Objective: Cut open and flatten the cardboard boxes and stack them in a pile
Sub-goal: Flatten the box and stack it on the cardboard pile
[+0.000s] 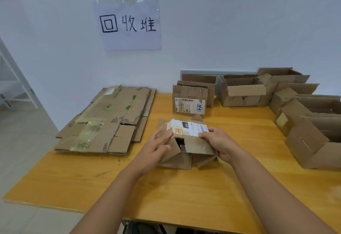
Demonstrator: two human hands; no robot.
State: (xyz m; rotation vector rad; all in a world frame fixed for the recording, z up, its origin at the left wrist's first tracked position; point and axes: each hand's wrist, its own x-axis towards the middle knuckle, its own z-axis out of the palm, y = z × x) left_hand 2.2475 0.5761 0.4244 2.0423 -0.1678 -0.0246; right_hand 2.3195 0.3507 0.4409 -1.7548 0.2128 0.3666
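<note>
A small cardboard box (193,146) with a white shipping label on top sits at the middle of the wooden table (92,178), its flaps splayed out and a dark gap showing in its front. My left hand (156,146) grips its left side, fingers spread over the flap. On the box's right side my right hand (215,139) holds the top edge beside the label. A pile of flattened cardboard (108,121) lies on the left part of the table.
Several open unflattened boxes (241,90) stand along the back and right of the table, one labelled box (190,103) just behind the one I hold. A paper sign (129,23) is taped to the wall. The table's left edge drops to the floor.
</note>
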